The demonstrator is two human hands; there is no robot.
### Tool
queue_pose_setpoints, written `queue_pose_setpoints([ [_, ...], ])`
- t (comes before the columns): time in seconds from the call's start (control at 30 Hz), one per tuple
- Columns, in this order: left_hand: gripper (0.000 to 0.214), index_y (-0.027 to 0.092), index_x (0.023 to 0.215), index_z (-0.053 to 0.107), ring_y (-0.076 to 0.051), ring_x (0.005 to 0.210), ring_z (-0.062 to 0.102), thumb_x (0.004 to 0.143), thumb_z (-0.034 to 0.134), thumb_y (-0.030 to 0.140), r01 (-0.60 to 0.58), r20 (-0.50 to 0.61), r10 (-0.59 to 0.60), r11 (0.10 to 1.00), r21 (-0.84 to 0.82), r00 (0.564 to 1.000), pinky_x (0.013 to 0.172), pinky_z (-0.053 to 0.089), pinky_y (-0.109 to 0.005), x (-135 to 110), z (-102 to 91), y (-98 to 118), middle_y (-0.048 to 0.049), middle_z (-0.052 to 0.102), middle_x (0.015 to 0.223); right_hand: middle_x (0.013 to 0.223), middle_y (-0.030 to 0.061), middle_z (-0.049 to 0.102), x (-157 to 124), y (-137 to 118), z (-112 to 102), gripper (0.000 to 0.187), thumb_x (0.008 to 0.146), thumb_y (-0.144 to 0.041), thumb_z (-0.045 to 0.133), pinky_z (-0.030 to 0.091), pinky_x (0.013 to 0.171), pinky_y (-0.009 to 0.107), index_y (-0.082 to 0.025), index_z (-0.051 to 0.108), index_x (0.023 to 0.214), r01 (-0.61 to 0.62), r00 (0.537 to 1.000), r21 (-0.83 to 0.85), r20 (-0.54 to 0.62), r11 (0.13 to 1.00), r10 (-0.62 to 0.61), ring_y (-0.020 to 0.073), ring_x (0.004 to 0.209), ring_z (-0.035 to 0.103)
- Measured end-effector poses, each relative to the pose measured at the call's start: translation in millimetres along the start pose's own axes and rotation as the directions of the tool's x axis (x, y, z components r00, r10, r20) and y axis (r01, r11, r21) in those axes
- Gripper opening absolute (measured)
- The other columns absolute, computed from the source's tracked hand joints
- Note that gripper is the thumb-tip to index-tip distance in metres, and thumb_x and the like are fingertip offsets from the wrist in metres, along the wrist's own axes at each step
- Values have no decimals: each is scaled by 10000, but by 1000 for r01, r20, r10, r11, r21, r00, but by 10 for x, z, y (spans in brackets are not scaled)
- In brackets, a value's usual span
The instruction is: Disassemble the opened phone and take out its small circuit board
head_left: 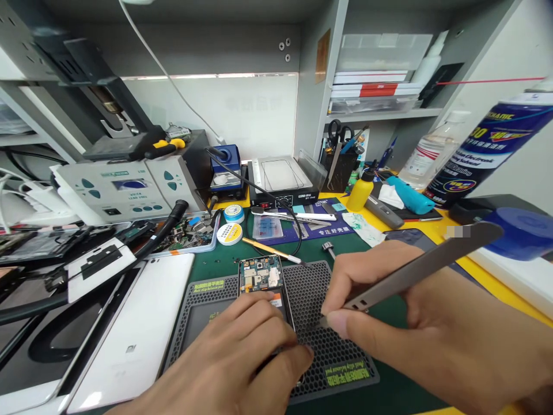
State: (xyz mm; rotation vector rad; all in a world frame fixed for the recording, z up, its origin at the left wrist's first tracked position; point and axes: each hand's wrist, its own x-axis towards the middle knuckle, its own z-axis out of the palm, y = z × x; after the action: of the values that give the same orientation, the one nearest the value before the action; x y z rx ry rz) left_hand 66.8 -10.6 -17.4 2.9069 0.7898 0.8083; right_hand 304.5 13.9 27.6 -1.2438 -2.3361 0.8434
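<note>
Left hand (pixel 244 357), grip unclear, covers an opened rectangular phone (pixel 261 273) pointing lengthwise away. Right hand (pixel 425 351) pinches a flat grey tool (pixel 425 270).

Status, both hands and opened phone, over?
Left hand across opened phone. Right hand gripping grey tool, tip beside phone. Phone on dark mat; left hand covers near part.

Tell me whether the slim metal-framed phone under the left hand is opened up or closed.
Opened up: the metal-framed phone has no cover over its green circuit board, which shows bare beyond the left hand.
</note>
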Motion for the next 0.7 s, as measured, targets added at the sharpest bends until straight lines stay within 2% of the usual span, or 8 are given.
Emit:
queue_pose_setpoints([
  [0.17,263,177,1081,706,-205,926,674,1010,459,121,-14,53,16,999,-41,998,1000,548,-415,-5,22,-34,-47,721,913,701,-62,696,-23,51,-6,187,849,-120,600,440,442,175,-282,646,768,-69,996,35,-50,997,71,144,651,633],
  [0.37,293,180,1130,693,-222,979,660,999,439,118,-10,125,16,999,-50,992,1024,543,-444,33,4,-37,-60,714,961,653,-73,664,39,0,-68,188,841,-124,596,436,453,180,-280,635,743,-24,999,11,-25,1000,25,129,597,592],
  [0.57,283,218,1214,676,-245,947,674,1001,495,172,-122,115,106,983,136,988,1067,498,-571,-82,138,-11,-51,714,964,632,-71,631,44,-15,-106,176,865,-149,593,438,462,176,-287,634,763,-14,999,-19,-47,1000,13,124,575,563],
  [0.7,379,237,1242,668,-267,1013,662,971,468,64,-216,107,192,927,306,976,1025,525,-589,-175,239,-19,-71,705,1039,606,-87,621,33,16,-99,203,869,-127,582,423,455,170,-294,629,761,-13,997,-11,-72,1000,12,112,544,552],
])
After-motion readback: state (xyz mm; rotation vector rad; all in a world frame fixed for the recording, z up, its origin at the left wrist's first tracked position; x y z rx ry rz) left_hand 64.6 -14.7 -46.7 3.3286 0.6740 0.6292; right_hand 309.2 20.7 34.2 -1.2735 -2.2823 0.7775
